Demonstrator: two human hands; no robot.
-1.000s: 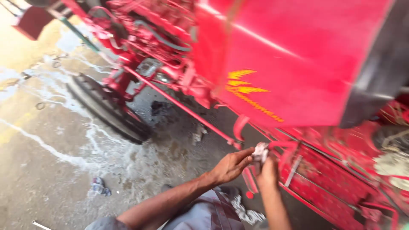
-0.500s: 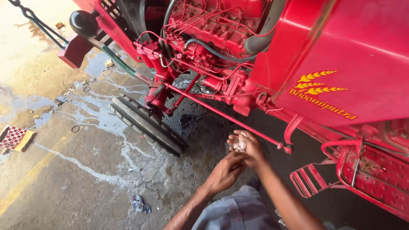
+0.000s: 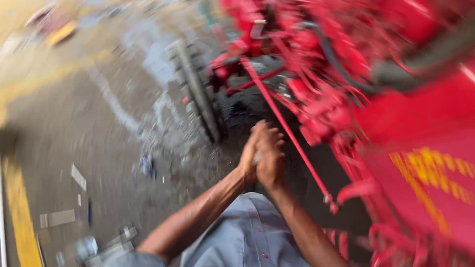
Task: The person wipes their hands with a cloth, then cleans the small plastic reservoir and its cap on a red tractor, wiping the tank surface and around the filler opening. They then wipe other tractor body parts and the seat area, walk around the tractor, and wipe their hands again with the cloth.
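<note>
Far left: a yellow painted stripe [image 3: 20,217] along the edge of a wet concrete floor [image 3: 99,128], with pale scraps of litter [image 3: 59,217] scattered near it and a small bluish scrap [image 3: 147,164] lying further in. Everything smeared by motion blur, so fine detail not readable.

Next, towards the middle: a narrow black front tyre [image 3: 198,94] standing upright on the floor, seen almost edge-on, with a wet patch around its base.

Centre: left hand [image 3: 249,155] and right hand [image 3: 271,153] pressed together, palm against palm, fingers curled over one another, just beside a thin red rod [image 3: 284,128]. A small pale sliver [image 3: 256,159] visible between the palms; too blurred to say what it is, or whether the fingers truly clamp it. Both bare forearms rising from the bottom edge, over a grey-blue buttoned shirt [image 3: 242,237].

Right of the hands: the red rod slanting from the upper middle down to the lower right, apart from the knuckles by a narrow gap as far as can be told.

Far right: a red tractor [image 3: 396,99], its engine parts and black hose above, a red panel with a yellow emblem [image 3: 430,173] below
</note>
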